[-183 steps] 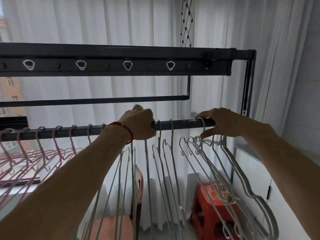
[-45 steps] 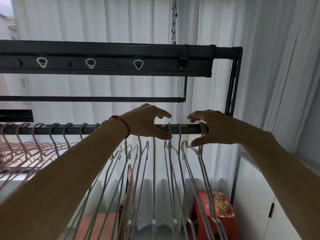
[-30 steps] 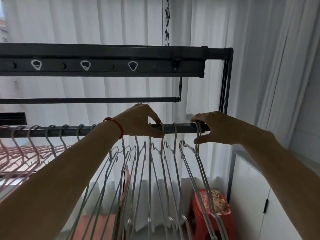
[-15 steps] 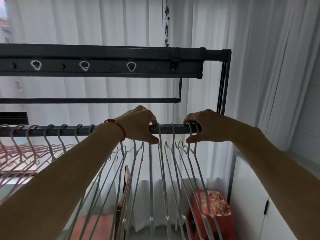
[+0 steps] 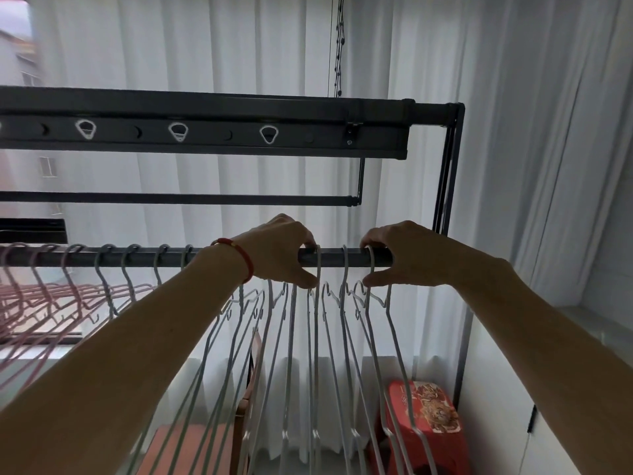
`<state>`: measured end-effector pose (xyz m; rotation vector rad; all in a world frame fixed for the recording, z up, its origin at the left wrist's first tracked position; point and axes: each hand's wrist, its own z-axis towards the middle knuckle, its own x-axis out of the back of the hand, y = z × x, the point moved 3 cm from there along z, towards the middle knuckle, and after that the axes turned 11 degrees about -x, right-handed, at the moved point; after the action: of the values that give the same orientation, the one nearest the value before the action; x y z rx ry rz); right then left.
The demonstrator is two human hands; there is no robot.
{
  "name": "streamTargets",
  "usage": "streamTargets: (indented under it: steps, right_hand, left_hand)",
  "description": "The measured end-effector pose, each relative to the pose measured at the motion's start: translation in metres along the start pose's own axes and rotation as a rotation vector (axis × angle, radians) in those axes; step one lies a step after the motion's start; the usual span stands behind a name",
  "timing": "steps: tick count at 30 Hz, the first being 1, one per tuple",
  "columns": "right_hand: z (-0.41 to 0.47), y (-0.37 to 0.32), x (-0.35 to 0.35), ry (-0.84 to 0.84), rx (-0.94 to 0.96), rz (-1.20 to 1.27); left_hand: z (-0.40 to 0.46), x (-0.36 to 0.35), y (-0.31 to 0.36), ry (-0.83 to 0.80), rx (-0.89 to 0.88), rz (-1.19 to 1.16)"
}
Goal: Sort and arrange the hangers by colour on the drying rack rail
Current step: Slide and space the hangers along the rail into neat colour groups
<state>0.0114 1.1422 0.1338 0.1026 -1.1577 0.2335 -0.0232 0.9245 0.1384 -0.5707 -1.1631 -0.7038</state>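
My hands on the rail

My left hand (image 5: 281, 250) and right hand (image 5: 407, 253) both grip the rail (image 5: 339, 258); three grey hangers (image 5: 346, 323) hang between my fingers.

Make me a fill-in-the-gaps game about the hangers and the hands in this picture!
1. The hangers far along the rail on the left are ____.
2. The left hand wears a ____ bracelet on its wrist.
3. Both hands, left and right hand, are up at the ____.
4. Below the white hangers, the red thing on the floor is a ____.

Missing words: pink; red; rail; stool
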Motion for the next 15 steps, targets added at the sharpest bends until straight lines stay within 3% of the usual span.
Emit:
streamTargets:
  steps: [15]
  right_hand:
    - [-0.0064,0.0023,-0.0052,0.019,-0.011,-0.033]
  left_hand:
    - [-0.0093,0.0017,-0.0028,0.005,0.049,-0.014]
